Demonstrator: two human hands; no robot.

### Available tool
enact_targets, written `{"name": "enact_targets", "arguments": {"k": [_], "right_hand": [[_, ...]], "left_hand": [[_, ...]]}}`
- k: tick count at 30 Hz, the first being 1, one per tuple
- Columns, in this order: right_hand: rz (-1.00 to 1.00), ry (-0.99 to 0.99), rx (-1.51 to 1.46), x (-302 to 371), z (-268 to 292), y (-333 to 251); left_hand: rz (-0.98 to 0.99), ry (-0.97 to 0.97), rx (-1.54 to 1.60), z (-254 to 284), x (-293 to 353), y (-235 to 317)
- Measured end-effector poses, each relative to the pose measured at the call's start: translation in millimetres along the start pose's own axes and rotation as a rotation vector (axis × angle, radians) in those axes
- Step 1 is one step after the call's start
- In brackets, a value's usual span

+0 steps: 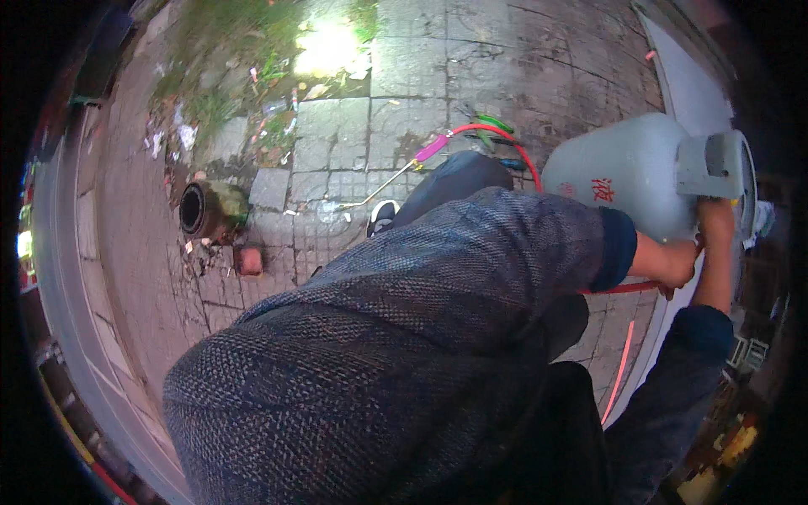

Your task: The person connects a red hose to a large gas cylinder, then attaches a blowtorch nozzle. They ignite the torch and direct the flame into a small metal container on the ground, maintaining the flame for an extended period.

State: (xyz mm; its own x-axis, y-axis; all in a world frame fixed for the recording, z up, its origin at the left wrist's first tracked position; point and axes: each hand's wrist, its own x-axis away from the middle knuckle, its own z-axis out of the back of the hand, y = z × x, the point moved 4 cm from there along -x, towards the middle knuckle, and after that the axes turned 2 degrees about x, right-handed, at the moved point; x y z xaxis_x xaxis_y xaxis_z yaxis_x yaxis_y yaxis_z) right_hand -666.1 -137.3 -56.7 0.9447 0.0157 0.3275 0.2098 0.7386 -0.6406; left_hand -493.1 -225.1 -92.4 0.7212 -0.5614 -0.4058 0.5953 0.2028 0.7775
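A grey gas cylinder point(627, 164) lies on its side at the right, its collar point(707, 166) facing away to the right. My left hand point(676, 263) is closed beside the collar end, around a red hose point(623, 289) that runs into it. Reaching up to the collar is my right hand point(715, 220); its fingers are hidden behind the rim and the wrist next to my left hand. Past my knee, a gas torch with a purple handle point(433, 149) and a thin metal tube rests on the paving, joined to the red hose. Near it are green-handled pliers point(492, 126) and a blue-handled tool point(508, 163).
Left of me stands a round, dark-mouthed pipe-like piece point(200, 209), with a reddish block point(248, 261) near it. A bright light point(333, 49) shines on grass and litter. A pale kerb strip point(686, 63) runs along the right; a road point(59, 252) lies far left.
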Motion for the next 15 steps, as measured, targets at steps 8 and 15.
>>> {"name": "enact_targets", "arguments": {"k": [8, 15], "right_hand": [[-0.091, -0.226, -0.620, 53.8, -25.3, -11.6], [0.222, 0.587, 0.783, 52.1, -48.4, -74.9]], "left_hand": [[0.341, 0.162, 0.980, -3.5, 17.1, -10.0], [0.012, 0.480, 0.633, 40.7, 16.0, 2.7]]}}
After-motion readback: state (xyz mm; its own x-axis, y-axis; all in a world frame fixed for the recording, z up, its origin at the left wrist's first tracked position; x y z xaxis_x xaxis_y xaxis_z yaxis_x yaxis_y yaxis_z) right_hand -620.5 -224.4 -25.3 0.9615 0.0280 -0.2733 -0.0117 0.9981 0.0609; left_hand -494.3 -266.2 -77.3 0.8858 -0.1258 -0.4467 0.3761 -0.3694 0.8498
